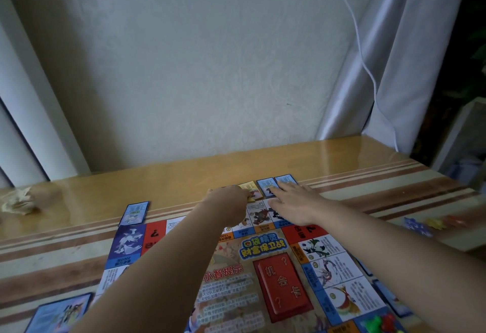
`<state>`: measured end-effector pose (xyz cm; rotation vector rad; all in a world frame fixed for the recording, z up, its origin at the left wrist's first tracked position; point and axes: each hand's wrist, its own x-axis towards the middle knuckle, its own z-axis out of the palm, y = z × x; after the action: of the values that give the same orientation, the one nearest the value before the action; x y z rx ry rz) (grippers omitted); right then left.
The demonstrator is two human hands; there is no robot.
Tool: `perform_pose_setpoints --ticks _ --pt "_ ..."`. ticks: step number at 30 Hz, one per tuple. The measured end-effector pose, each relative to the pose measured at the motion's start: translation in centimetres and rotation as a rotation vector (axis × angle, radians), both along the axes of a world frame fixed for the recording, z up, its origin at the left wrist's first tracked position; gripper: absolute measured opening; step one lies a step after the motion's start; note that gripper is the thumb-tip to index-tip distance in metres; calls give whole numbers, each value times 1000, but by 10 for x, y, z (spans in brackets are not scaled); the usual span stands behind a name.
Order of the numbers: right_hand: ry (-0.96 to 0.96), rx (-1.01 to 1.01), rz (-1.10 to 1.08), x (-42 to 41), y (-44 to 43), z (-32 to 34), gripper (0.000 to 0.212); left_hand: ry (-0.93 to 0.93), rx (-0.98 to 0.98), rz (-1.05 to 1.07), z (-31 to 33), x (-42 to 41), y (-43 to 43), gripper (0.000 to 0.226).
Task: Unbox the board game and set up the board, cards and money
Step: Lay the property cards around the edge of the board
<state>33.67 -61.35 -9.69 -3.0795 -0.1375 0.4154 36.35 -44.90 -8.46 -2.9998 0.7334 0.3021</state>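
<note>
Left hand, right hand at cards

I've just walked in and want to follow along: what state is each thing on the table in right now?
game board: unfolded, flat on the table.
yellow card: face up past the board's far edge, pinched by the left hand.
two blue cards: face up beside it, right hand resting open on them.
far-left blue card: flat, face up, untouched.
crumpled paper: lying loose, far left.

The board shows "小智提示" in red, and its red panel bears "机会卡" with two question marks.
</note>
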Motion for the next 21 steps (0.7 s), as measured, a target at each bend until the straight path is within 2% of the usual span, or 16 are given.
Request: perform_pose_setpoints --ticks 8,10,12,14,15,19,21 --pt "-47 32 8 -2 -4 7 57 3 -2 -3 1 0 -1 45" --pt "-61 57 -1 -4 -7 12 57 -23 -48 -4 3 0 -2 44" --pt "-109 106 -2 -9 -8 19 55 -68 -178 0 9 -2 -2 43" --pt "-202 229 10 -18 -4 32 51 -29 -443 47 21 -8 3 47" --pt "-250 330 13 -24 -2 41 48 52 -637 94 28 -14 7 48" --pt "-302 836 -20 -55 14 83 35 694 -1502 337 61 -64 26 31" --pt "-298 1013 -25 -75 23 102 28 890 -1694 377 76 -94 35 40"
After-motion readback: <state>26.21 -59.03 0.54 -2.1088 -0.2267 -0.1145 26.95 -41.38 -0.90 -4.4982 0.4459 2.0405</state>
